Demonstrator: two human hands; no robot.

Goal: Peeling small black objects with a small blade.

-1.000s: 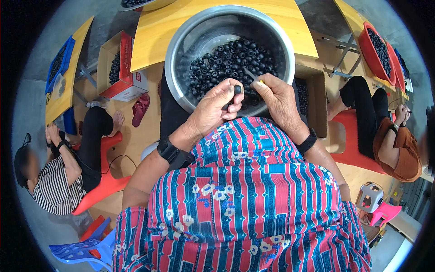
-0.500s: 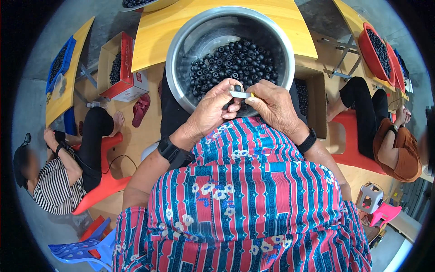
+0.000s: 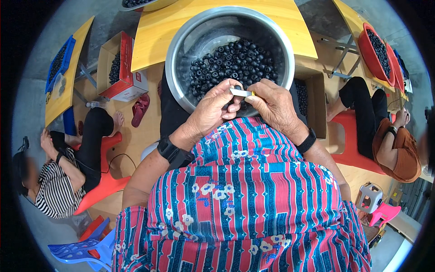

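Note:
My left hand (image 3: 209, 109) pinches a small round black piece (image 3: 238, 87) between thumb and fingers, over the near rim of a large metal bowl (image 3: 171, 63). More black pieces show between its lower fingers. In my right hand (image 3: 275, 104) is a small knife (image 3: 240, 92) with a pale flat blade and a bit of yellow handle showing. The blade lies across the held piece, close to my left thumb. Under and beyond both hands, many loose black pieces (image 3: 231, 63), round with ringed openings, fill the bottom of the bowl.
A yellow table (image 3: 154, 41) stands behind the bowl. Open cardboard boxes of black pieces flank me, a red-and-white one (image 3: 128, 84) at left and a brown one (image 3: 317, 104) at right. Co-workers (image 3: 59, 181) sit on red stools (image 3: 102, 190) on both sides. A red slipper (image 3: 140, 111) lies on the floor.
The knife blade has tilted slightly, and my hands otherwise stay in place. The co-worker on the left has shifted a little, hands raised slightly.

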